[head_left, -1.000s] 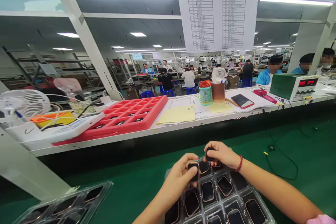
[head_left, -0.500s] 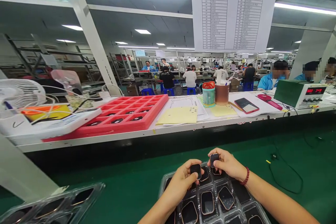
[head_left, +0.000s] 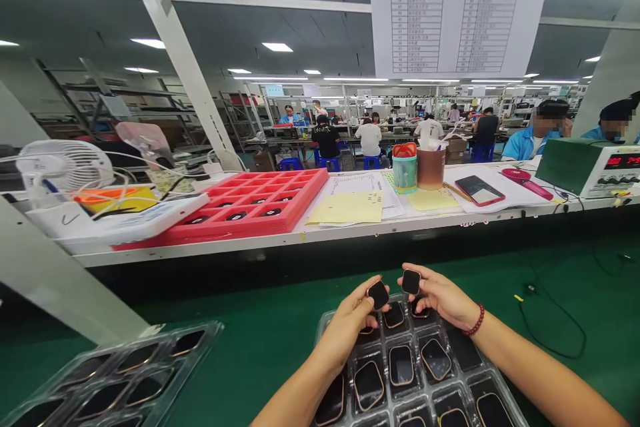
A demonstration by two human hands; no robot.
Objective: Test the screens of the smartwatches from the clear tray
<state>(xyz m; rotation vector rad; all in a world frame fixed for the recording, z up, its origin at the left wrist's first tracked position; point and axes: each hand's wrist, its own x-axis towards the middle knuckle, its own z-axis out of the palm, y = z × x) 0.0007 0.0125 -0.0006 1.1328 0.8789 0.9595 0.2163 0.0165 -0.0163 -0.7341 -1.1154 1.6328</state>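
My left hand [head_left: 353, 310] pinches a smartwatch body [head_left: 379, 294] with a black screen and gold-coloured rim, tilted over the far edge of a clear plastic tray [head_left: 325, 323]. A second smartwatch body [head_left: 411, 281] of the same kind is between the thumb and fingers of my right hand [head_left: 443, 297], a short gap to the right of the first. Below both hands, the tray's compartments hold several more black-screened watch bodies [head_left: 401, 365], one of them turned askew [head_left: 436, 358]. My left hand and forearm cover part of the tray's left side.
Another clear tray [head_left: 213, 333] with watch bodies lies at the left on the green bench mat [head_left: 260, 347]. A raised shelf carries a red compartment tray [head_left: 300, 213], phone [head_left: 480, 191], pen cups [head_left: 431, 170] and power supply [head_left: 570, 167]. A black cable [head_left: 550, 340] lies at right. Co-workers sit beyond.
Both hands have risen slightly off the tray with the watch bodies still held. My right thumb has moved off its screen. The camera view has tipped downward and shifted left.
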